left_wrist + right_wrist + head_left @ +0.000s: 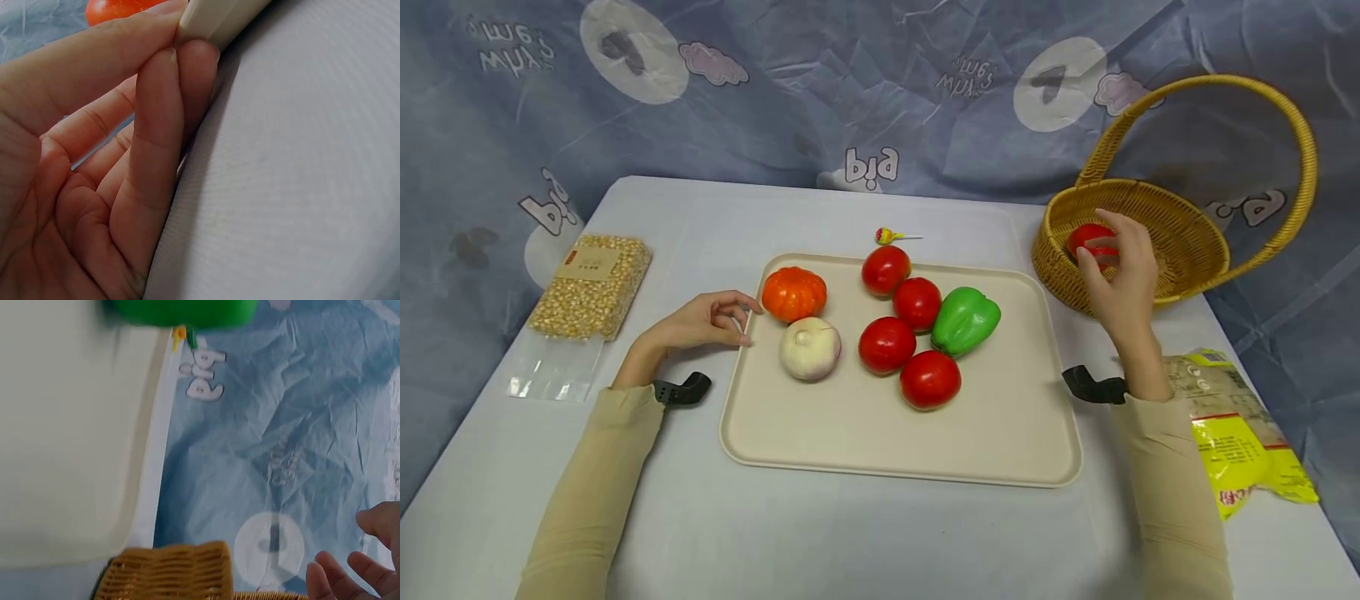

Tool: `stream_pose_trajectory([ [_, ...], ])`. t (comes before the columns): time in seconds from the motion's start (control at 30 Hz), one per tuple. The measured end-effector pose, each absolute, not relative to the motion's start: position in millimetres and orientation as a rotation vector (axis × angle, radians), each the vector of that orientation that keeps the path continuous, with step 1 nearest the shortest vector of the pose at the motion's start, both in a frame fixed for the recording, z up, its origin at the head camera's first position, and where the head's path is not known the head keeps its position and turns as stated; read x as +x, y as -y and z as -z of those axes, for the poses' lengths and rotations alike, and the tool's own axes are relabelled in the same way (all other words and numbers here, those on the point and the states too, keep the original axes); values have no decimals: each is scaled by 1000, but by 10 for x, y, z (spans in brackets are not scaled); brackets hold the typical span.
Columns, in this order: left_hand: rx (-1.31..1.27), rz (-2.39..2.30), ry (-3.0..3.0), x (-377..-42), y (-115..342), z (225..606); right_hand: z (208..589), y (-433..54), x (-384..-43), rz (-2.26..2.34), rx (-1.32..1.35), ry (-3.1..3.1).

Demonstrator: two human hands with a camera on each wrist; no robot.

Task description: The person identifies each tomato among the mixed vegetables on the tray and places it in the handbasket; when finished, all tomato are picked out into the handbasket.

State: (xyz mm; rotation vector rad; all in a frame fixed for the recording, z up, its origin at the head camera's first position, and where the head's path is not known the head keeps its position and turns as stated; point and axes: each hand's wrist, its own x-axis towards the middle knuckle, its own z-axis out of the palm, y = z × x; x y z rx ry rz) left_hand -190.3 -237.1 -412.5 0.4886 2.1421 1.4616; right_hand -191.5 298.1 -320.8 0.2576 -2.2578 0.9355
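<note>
Backdrop (820, 92) lettered "pig" | left hand (703, 321) pinches tray (850, 425) | right hand (1126, 275) loosely parted, holding nothing

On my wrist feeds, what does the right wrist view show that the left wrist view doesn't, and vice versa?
Only the right wrist view: the wicker basket, the right hand, the blurred green bell pepper and the lollipop.

Only the left wrist view: the left hand, at the tray rim, and part of the orange pumpkin.

Both: the tray, the white tabletop and the blue backdrop.
</note>
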Motion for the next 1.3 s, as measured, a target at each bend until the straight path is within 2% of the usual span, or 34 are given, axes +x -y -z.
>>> stream_pose_trajectory([
  [0.5,478,-1476,-2132,-1878,2370,4103,3325,-2514,-1444,-1097,870,2244],
  [0.93,477,-1480,-2133,-1882,2379,4085,3454,-2236,-1317,-1101,1303,2481],
  [1.3,484,-1460,-2147,-1900,2384,4094,3579,-2171,-1267,-863,1406,2753],
])
